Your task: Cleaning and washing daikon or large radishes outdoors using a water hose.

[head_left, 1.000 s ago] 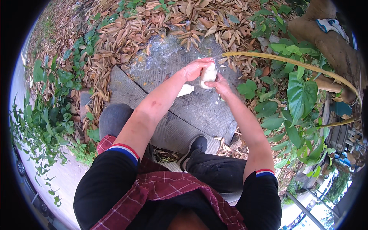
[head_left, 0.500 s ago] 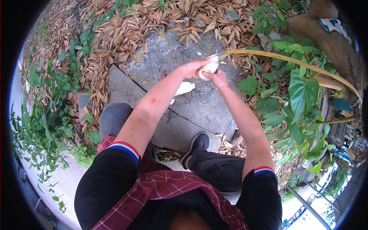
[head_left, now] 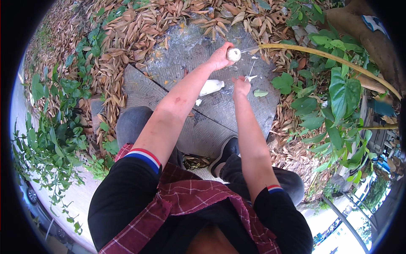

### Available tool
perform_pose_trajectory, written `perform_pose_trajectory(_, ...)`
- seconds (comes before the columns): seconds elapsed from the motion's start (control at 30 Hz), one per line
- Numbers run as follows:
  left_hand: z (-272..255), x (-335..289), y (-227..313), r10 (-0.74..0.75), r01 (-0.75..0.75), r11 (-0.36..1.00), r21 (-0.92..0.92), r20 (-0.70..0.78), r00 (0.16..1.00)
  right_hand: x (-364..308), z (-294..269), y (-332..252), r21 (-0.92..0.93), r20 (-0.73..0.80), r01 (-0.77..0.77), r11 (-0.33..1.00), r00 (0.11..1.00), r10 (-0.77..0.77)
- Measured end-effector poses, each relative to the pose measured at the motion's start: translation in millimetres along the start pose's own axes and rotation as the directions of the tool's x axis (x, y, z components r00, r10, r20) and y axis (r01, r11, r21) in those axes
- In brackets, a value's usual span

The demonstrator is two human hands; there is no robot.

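My left hand is closed around the pale round cut end of a long yellow-green stalk that runs off to the right over the leaves. My right hand is a fist just nearer to me, gripping what looks like a thin knife with a white sliver at its tip. The two hands are apart. A white cut piece lies on the round grey concrete slab beneath my left forearm, with a small white chip beside it.
Dry brown leaves ring the slab, with green plants at left and broad-leaved ones at right. A green leaf scrap lies on the slab. My knees and a dark shoe are at its near edge.
My hands were together at the stalk's end. They have separated: the left pushed the stalk end farther away, the right drew back toward me with the knife.
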State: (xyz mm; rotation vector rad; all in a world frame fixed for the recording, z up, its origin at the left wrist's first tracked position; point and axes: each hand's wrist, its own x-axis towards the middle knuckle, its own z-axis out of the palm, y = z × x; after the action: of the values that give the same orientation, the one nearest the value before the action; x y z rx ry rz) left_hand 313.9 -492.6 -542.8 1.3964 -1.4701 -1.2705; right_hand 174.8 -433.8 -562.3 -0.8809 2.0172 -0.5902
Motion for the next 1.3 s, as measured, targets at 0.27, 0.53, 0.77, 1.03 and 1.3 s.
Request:
perform_pose_trajectory(0.27, 12, -6, -32, -0.067, 0.083, 0.989, 0.124, -0.126, 0.990, -60, 93, 21, 0.338, -0.126, -0.424, 0.840, 0.864, 0.487)
perform_pose_trajectory(0.53, 21, -4, -22, -0.155, 0.152, 0.988, -0.031, -0.107, 0.982, -43, 42, 25, 0.353, 0.030, -0.195, 0.915, 0.980, 0.197)
perform_pose_trajectory(0.77, 37, 11, -18, -0.085, 0.083, 0.996, -0.021, -0.102, 0.991, -15, -17, 0, 0.196, -0.183, 0.321, 0.926, 0.940, -0.287)
perform_pose_trajectory(1.03, 26, 5, -33, -0.094, 0.109, 0.989, 0.095, -0.155, 0.983, -6, -11, -16, 0.093, -0.094, 0.326, 0.941, 0.944, -0.317)
perform_pose_trajectory(1.3, -21, -5, -39, -0.156, 0.204, 0.969, 0.137, -0.300, 0.941, 17, 25, -32, 0.185, -0.051, 0.399, 0.898, 0.916, -0.397)
